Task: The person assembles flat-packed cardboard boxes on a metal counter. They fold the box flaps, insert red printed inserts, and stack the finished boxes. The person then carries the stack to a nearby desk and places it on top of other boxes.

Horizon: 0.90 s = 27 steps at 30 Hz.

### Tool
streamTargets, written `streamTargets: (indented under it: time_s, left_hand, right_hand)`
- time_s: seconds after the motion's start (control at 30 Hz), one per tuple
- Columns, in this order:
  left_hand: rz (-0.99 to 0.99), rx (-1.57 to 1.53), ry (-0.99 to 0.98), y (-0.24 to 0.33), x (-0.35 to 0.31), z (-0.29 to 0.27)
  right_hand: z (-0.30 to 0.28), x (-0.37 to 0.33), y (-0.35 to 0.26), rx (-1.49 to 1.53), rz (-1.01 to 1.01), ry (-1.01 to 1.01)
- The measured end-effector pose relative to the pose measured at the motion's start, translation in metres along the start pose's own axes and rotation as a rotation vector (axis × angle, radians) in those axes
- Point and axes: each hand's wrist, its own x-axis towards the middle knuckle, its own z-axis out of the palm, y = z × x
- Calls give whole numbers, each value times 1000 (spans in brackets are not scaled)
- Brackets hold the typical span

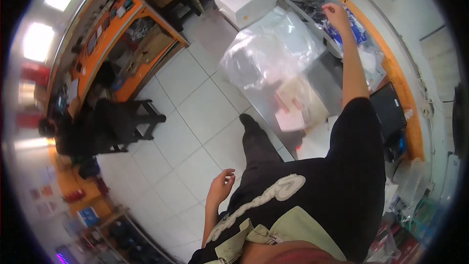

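My right arm stretches away from me across the table. My right hand [337, 16] is over a grey bin [320, 28], its fingers bent together. Whether anything small is between them I cannot make out. Dark pieces [310, 6] lie in the bin close to the fingertips, and blue packets [359, 33] show beside the wrist. Down at my left side hangs my left hand [223, 186], fingers loosely curved and apart, holding nothing, above the tiled floor.
A white label printer [245, 0] stands at the table's far end. Clear plastic bags [273, 44] and a pale packet [298, 102] lie on the metal tabletop [259, 100]. A black device [389, 110] sits along the right edge. A person [80, 134] sits at an orange bench to the left.
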Motion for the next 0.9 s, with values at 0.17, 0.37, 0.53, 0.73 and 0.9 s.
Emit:
streamTargets:
  time_s: [0.17, 0.37, 0.53, 0.73, 0.9]
  left_hand:
    - [18, 38, 46, 58, 85, -109]
    - [-10, 85, 189, 73, 148, -190]
    - [-120, 150, -42, 73, 173, -202]
    - [-84, 155, -67, 89, 193, -208]
    - [-77, 206, -44, 94, 201, -213]
  right_hand:
    - [84, 87, 12, -441, 133, -233]
    - [128, 101, 65, -700, 81, -157]
    - [95, 141, 80, -330, 153, -299]
    - [56, 145, 103, -54, 96, 111]
    - [41, 141, 76, 18, 163, 169]
